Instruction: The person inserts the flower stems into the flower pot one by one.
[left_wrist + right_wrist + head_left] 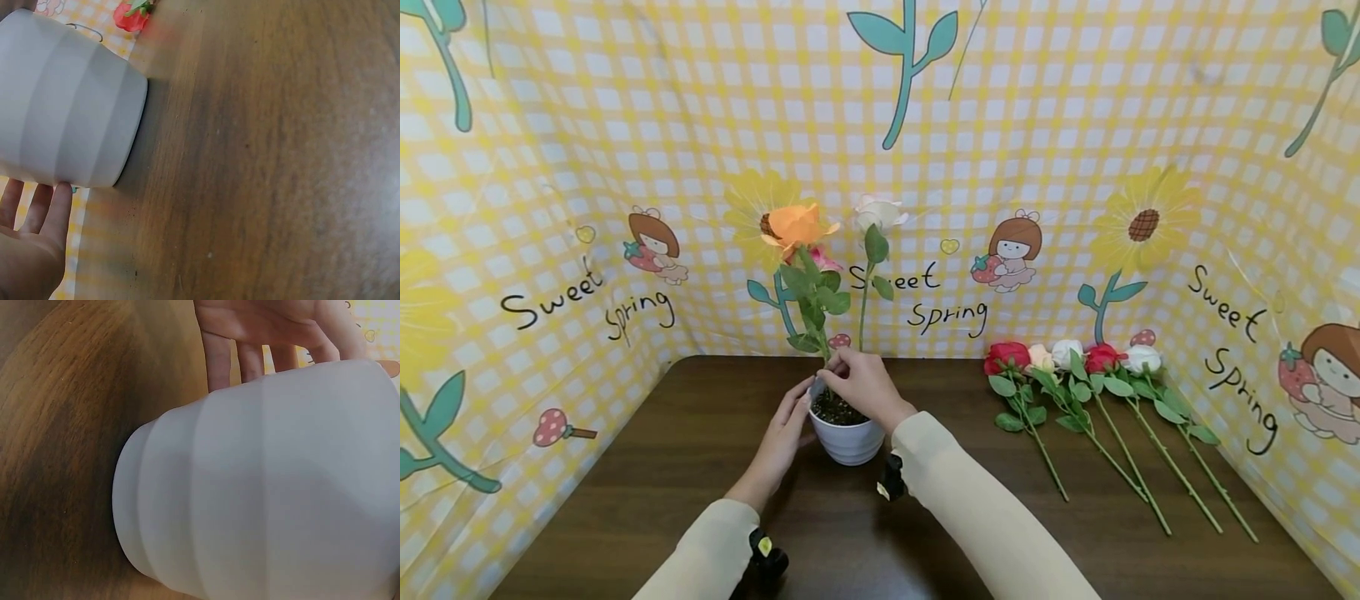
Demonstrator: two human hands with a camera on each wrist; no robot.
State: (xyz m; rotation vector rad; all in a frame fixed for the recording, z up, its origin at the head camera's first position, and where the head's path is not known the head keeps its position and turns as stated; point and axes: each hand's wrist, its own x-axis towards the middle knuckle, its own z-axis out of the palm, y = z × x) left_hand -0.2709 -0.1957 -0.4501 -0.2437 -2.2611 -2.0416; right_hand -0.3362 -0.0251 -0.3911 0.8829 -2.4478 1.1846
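Note:
A white ribbed flower pot [847,443] with dark soil [837,408] stands upright on the table. My left hand [784,429] holds its left side; in the left wrist view the fingers [57,212] lie against the wall. At the pot's top, my right hand [867,385] pinches the low stem of an orange rose [797,227], just over the soil. Behind that bloom a pink flower [824,258] partly shows. A white rose [880,214] rises on its own stem to the right, its lower end hidden behind the right hand.
On the right of the dark wooden table [647,492] several artificial roses lie in a row, among them a red rose [1006,358] and a white rose [1142,359], stems toward the front. A yellow checked cloth [1060,150] encloses the back and sides.

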